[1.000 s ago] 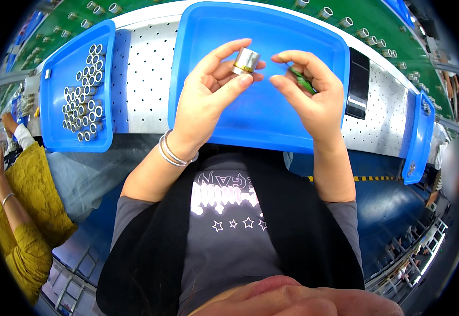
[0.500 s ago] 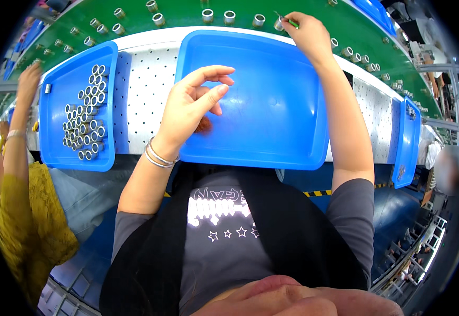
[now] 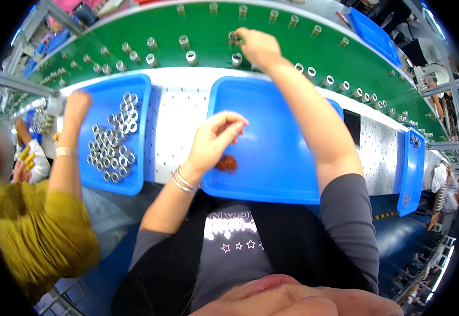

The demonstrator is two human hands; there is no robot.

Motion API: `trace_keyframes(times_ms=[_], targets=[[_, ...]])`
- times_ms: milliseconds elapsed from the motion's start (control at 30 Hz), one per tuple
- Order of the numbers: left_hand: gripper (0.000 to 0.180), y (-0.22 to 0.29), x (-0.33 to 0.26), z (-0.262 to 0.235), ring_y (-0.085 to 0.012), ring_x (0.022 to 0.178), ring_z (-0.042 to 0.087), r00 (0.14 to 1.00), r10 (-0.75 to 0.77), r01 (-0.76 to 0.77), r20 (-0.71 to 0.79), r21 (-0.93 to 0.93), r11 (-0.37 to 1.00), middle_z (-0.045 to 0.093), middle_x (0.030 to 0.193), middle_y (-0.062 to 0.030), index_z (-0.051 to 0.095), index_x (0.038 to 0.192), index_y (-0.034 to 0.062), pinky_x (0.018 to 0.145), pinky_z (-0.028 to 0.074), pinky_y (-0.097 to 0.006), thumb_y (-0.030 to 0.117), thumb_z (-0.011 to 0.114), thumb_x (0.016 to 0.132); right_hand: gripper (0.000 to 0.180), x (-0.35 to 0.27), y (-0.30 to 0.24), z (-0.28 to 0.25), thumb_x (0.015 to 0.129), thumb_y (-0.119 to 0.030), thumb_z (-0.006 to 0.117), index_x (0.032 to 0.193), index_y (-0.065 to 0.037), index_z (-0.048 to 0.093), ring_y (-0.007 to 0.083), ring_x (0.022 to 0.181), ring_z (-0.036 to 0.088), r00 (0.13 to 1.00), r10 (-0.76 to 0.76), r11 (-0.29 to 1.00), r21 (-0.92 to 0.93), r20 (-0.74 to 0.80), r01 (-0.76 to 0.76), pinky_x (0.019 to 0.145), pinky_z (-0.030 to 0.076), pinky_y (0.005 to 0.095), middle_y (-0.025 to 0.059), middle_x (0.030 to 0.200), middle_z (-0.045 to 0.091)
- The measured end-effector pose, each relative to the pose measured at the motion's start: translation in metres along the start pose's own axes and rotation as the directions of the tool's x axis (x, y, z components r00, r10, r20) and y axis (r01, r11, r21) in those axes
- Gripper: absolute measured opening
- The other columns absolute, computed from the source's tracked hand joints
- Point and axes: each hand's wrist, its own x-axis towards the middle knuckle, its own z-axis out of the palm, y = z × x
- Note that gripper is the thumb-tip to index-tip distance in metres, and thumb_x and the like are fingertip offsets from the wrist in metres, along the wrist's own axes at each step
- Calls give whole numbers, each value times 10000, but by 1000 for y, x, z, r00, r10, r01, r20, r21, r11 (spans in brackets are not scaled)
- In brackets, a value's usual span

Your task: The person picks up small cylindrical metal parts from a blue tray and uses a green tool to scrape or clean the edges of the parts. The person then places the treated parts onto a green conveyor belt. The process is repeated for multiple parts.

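Note:
My right hand (image 3: 260,48) reaches far over the green belt (image 3: 208,31), its fingertips closed at a short metal ring (image 3: 233,38). Part of that ring is hidden by the fingers, and whatever else the hand holds is out of sight. Nearer me stands another metal ring (image 3: 237,59), just below the fingertips. My left hand (image 3: 216,139) hovers over a large blue tray (image 3: 271,181) with fingers loosely curled and the thumb near them, nothing visible between. Beneath its wrist a reddish-brown fuzzy clump (image 3: 227,163) lies in the tray.
To the left, a second blue tray (image 3: 141,174) holds many metal rings (image 3: 115,139); a co-worker's blurred hand (image 3: 78,102) is over its far corner. A perforated white plate (image 3: 174,118) separates the trays. Another blue tray (image 3: 409,174) stands at right.
My view has shifted, so the trays sit lower and further right. My right hand has moved left along the belt to another ring; the thin green-handled tool seen in it before is hidden.

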Motion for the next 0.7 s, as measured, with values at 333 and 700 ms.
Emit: trace_keyframes(times_ms=[333,700], targets=[[447,6,-4,3,-186,1115,507,969,112,-126,-219,-50,991,509,1246,-111,427,1323,19,954,401,-304,88,538,895,211,-30,-27,-41,806,-214,623,983,-111,676,283,866,634,998,-18,904,428,55,-8,748,491,350,116,947,666],[336,9,-15,48,-189,1059,554,997,28,-14,68,-199,980,532,1172,-132,451,1211,-16,893,469,-303,48,534,892,163,-211,-38,-148,833,-45,605,983,6,641,194,824,642,986,45,568,808,158,-155,719,488,281,125,899,670]])
